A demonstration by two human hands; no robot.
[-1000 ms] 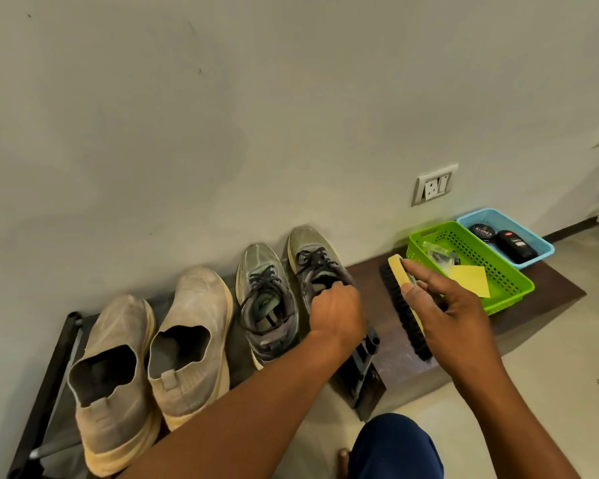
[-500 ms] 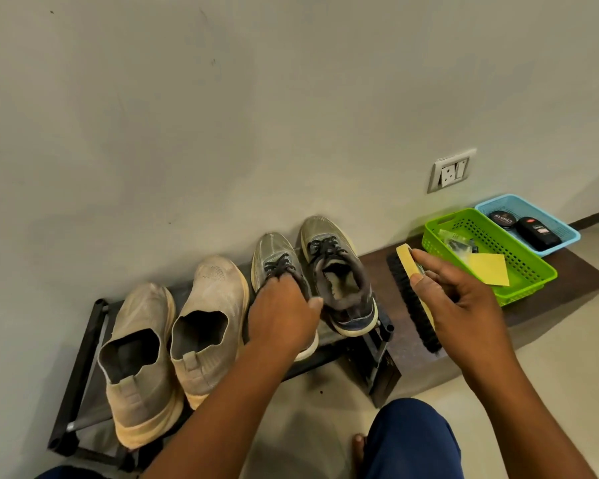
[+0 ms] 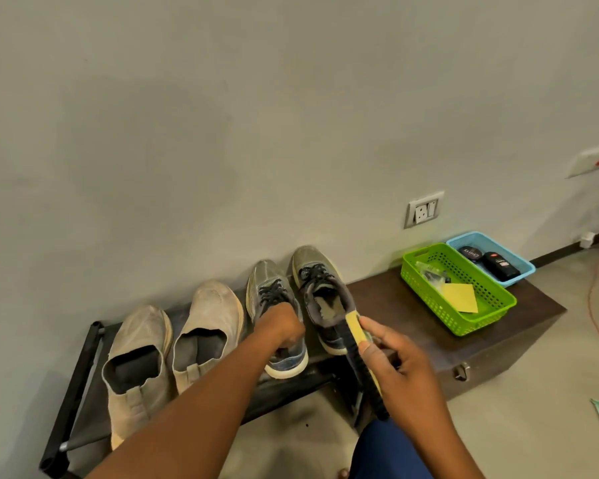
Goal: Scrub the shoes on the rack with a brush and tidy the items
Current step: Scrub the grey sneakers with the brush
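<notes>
Grey wall behind rack (image 3: 83, 375); left hand (image 3: 279, 326) grips grey sneaker (image 3: 274, 305) w/ dark laces, right hand (image 3: 400, 371) clasps brush (image 3: 355, 340): scrub step starting, next needs bristles on shoe upper

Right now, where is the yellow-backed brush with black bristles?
The yellow-backed brush with black bristles is held in the right hand, low and right of centre in the head view, beside the heel of the right grey lace-up sneaker.

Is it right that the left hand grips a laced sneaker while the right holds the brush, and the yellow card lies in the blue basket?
Not quite. The head view shows the yellow card in the green basket, not the blue basket. Left hand on the sneaker and right hand holding the brush are correct.
</notes>
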